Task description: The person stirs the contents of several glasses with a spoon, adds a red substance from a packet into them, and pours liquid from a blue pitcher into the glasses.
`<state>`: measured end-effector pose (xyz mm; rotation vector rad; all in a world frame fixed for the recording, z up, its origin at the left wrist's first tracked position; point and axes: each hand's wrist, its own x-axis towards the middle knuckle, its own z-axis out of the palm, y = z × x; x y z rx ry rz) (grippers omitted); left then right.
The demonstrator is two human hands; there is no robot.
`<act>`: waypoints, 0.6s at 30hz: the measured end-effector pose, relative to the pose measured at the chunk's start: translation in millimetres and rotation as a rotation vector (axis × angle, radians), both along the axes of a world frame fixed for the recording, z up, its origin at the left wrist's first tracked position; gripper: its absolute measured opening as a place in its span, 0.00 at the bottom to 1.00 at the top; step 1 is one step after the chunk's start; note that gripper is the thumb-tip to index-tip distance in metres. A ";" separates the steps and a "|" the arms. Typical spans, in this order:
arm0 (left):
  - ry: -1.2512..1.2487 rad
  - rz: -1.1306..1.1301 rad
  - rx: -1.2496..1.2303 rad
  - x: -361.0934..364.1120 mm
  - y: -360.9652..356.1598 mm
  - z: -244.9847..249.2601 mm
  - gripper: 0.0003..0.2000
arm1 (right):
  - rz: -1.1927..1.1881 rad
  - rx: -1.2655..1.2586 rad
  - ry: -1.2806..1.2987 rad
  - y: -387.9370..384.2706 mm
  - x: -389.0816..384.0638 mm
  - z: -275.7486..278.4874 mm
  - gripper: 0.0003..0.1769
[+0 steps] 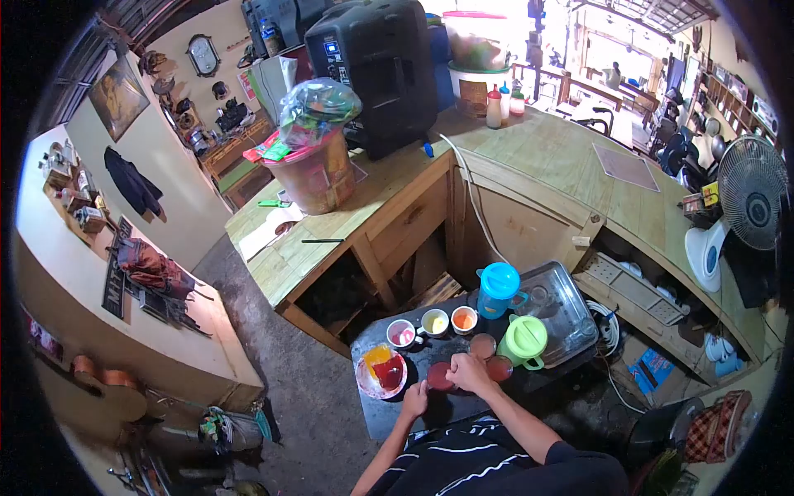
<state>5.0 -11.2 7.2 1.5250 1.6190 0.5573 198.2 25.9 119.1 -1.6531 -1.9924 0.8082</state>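
A round glass of reddish-brown drink [441, 376] stands at the near side of the low dark table. My left hand [416, 400] is closed against the left side of this glass, its thumb by the rim. My right hand [469, 374] is in a fist just right of and above it; whatever it grips is hidden. Two more brown-filled glasses, one behind [483, 346] and one to the right [499, 369], are close to my right hand. Beyond are cups with pink [401, 333], yellow [434, 321] and orange [464, 319] contents. Left lies a plate [361, 382] with orange and red pieces.
A blue pitcher [499, 291] and a green pitcher [524, 341] stand at the right, beside a metal tray [574, 324] with a clear glass in it. A wooden counter [529, 169] curves around the far side, bearing a pink bucket [314, 175] and a black speaker [380, 74].
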 end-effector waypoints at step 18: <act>-0.010 -0.001 -0.020 0.5 0.2 -1.2 0.24 | 0.273 -0.215 0.156 -2.6 7.1 -2.7 0.11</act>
